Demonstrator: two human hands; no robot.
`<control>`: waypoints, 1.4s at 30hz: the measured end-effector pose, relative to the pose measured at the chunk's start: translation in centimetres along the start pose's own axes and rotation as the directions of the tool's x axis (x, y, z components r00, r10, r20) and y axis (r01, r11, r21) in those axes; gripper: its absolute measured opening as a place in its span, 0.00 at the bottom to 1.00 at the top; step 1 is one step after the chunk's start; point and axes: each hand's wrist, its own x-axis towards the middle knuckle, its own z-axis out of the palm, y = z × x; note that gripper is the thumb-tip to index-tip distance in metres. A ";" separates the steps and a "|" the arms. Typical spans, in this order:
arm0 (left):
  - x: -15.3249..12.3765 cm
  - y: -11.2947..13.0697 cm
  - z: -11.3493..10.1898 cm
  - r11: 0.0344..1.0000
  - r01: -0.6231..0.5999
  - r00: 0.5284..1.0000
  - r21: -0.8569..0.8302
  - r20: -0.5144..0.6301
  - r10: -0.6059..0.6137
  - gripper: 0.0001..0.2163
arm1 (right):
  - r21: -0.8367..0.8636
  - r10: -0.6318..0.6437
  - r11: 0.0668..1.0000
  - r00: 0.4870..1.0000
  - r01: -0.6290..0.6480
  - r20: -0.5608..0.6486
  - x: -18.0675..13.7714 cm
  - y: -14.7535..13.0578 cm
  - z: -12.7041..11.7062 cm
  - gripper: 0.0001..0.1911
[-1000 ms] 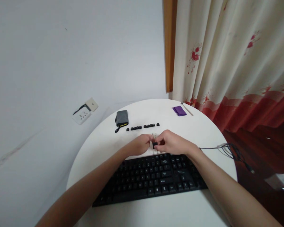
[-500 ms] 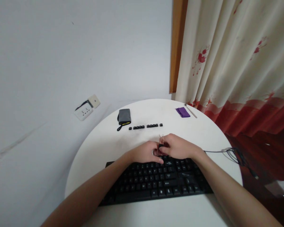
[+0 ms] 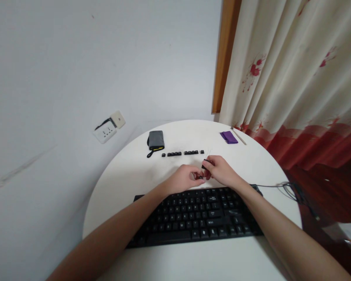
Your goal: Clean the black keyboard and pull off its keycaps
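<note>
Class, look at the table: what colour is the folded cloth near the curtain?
Purple; the cloth shows best in the head view.

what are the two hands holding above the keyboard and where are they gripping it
The right hand pinches a small black piece, likely a keycap puller, at its top; the left hand fingertips meet it below. Exact grip unclear.

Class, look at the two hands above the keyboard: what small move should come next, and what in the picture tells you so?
Probably the left hand should carry the small black piece pinched at its fingertips to the row of keycaps and set it at the right end. The right hand holds a dark tool just clear of it, and loose caps already lie lined up beyond the hands.
</note>
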 end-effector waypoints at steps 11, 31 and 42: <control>-0.1 0.7 -1.0 0.854 -0.318 0.903 0.411 -0.143 0.405 0.09 | 0.257 0.092 0.964 0.989 -0.060 -0.115 -0.2 -0.9 0.2 0.13; -0.1 0.7 -1.1 0.821 -0.315 0.866 0.476 -0.209 0.454 0.06 | 0.200 0.003 0.980 0.992 0.022 -0.122 -0.1 -0.3 1.2 0.12; -0.1 1.1 -1.0 0.930 -0.341 0.884 0.136 -0.289 0.366 0.07 | 0.225 -0.010 0.973 0.991 0.039 -0.131 -0.4 -1.5 0.7 0.13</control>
